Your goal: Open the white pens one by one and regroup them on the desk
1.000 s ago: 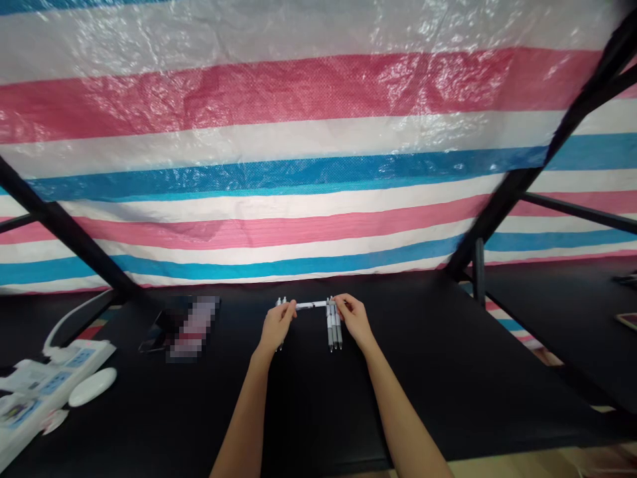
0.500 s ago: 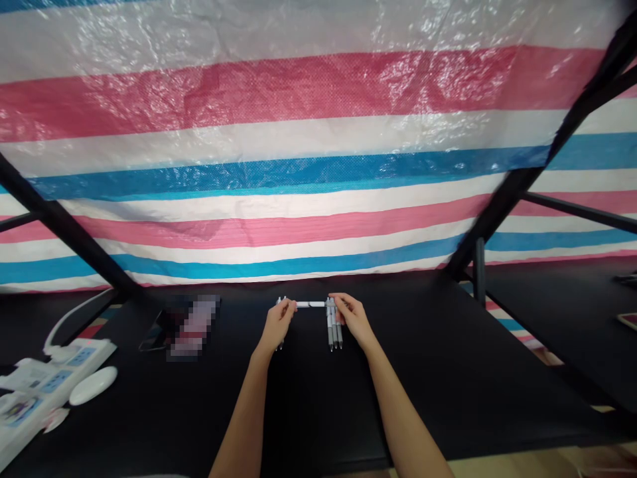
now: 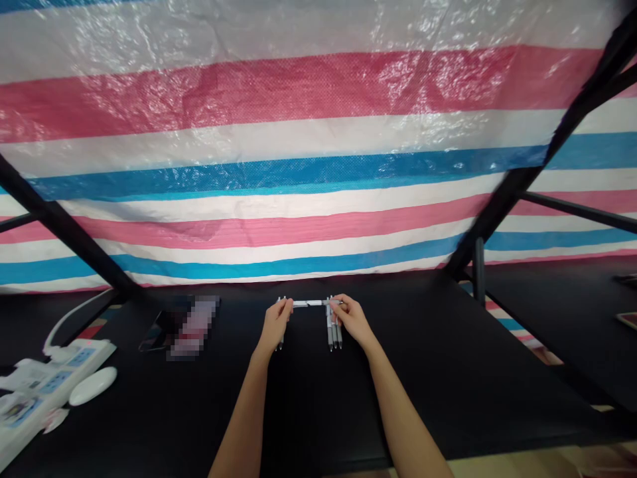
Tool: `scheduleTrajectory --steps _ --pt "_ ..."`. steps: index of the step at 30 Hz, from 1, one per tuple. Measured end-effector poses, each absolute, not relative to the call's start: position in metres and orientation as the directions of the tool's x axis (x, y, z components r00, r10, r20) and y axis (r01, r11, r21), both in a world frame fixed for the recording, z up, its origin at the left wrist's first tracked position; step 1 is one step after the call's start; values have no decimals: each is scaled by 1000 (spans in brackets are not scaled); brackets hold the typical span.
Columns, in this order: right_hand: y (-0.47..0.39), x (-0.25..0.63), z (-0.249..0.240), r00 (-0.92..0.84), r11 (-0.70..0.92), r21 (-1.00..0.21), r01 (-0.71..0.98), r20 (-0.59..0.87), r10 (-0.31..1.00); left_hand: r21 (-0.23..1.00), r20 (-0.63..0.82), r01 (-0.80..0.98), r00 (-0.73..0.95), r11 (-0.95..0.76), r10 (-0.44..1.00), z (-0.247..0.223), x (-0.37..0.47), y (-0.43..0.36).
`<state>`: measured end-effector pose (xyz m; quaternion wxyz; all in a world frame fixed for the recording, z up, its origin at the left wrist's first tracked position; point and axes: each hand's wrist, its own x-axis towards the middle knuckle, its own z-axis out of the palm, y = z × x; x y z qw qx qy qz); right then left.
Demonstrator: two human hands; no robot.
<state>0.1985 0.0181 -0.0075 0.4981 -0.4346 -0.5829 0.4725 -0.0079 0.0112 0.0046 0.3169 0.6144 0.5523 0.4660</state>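
A white pen point(image 3: 308, 303) lies crosswise between my two hands, just above the black table. Its left end is pinched by my left hand point(image 3: 277, 322), and its right, grey end is in the fingers of my right hand point(image 3: 352, 320). Beneath and left of my right fingers, several grey-and-white pens point(image 3: 330, 332) lie side by side with their tips toward me. More pens point(image 3: 281, 343) are partly hidden under my left hand; their number cannot be made out.
On the left of the black table point(image 3: 318, 411) are a white power strip point(image 3: 54, 382), a white mouse-shaped object point(image 3: 93, 386) and a dark phone-like item point(image 3: 159, 332) beside a blurred patch. Black frame bars point(image 3: 478, 226) and a striped sheet point(image 3: 298, 172) stand behind.
The crosswise pen has shifted slightly left and up, with more of its grey end showing at my right fingers. My left hand has moved slightly left.
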Motion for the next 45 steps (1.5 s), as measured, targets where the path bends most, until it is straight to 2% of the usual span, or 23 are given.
scheduleTrajectory --steps 4,11,19,25,32,38,45 --pt "17 199 -9 -90 175 -973 152 163 983 917 227 349 -57 -194 972 6 -8 12" --pt "21 199 -13 -87 229 -973 42 225 971 917 233 351 -83 -190 969 5 -10 13" --pt "17 199 -7 -90 191 -969 154 179 980 916 226 355 -67 -189 972 5 -9 13" --pt "21 199 -13 -108 216 -976 26 212 971 922 210 352 -107 -161 972 8 -9 12" --pt "17 200 -5 -125 233 -963 135 216 968 904 237 379 -63 -197 969 3 -11 14" --pt "17 201 -4 -76 197 -945 260 183 980 880 243 422 -6 -217 970 -1 -9 14" --pt "19 199 -9 -78 114 -976 183 101 992 861 315 427 -25 -275 949 3 -9 12"
